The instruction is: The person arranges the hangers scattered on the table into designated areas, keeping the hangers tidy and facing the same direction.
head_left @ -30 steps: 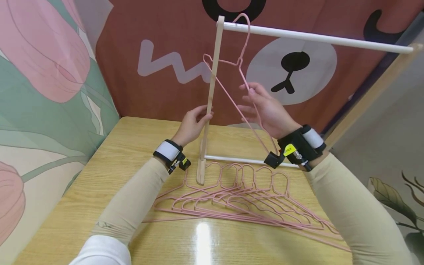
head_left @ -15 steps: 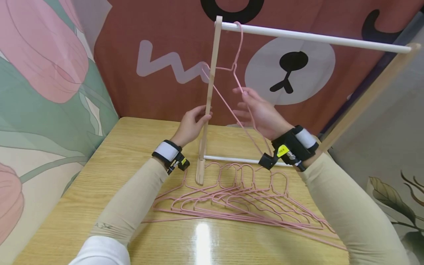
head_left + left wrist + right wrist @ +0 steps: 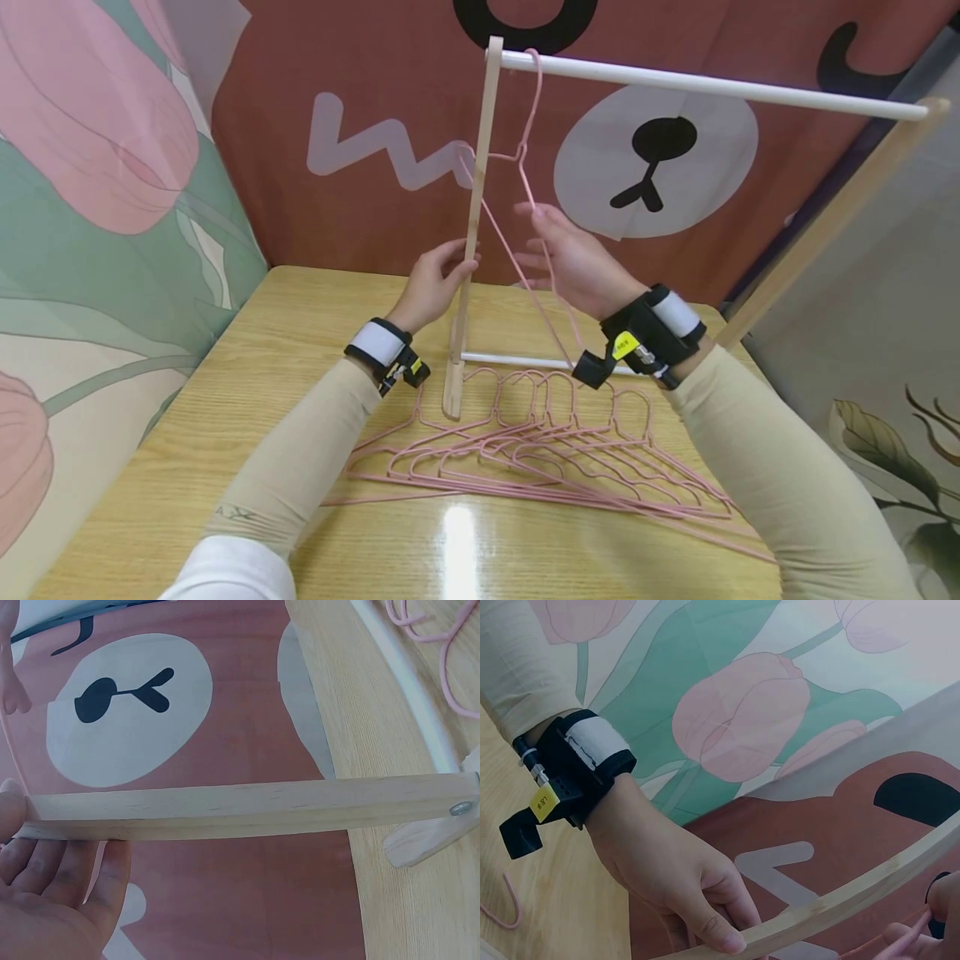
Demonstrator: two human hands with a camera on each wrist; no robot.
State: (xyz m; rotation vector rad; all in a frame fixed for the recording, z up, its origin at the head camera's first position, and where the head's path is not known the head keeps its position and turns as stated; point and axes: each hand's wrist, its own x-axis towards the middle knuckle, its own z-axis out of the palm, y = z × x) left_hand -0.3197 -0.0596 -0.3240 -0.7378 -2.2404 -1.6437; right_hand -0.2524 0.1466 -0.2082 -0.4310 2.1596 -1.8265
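Note:
A pink clothes hanger (image 3: 534, 104) has its hook over the white top rod (image 3: 697, 81) of a wooden rack, close to the left post (image 3: 480, 167). My right hand (image 3: 588, 262) pinches the hanger's near side between thumb and index finger, its other fingers spread out. Around the middle of that post, my left hand (image 3: 431, 283) grips with the thumb in front and the fingers behind. In the left wrist view the left hand (image 3: 60, 900) holds the post (image 3: 225, 810) from below. Part of the right hand (image 3: 945, 915) shows at the right wrist view's edge.
Several pink hangers (image 3: 525, 489) lie overlapped on the wooden table (image 3: 360, 550), in front of the rack. A lower white rod (image 3: 510, 360) runs just behind them. The rack's right post (image 3: 832, 225) slants at the right. A patterned cloth (image 3: 360, 217) hangs behind.
The hanger's hook has come down onto the top rod and slid slightly left. My right hand has moved left and a little down with it. The left hand stays on the post.

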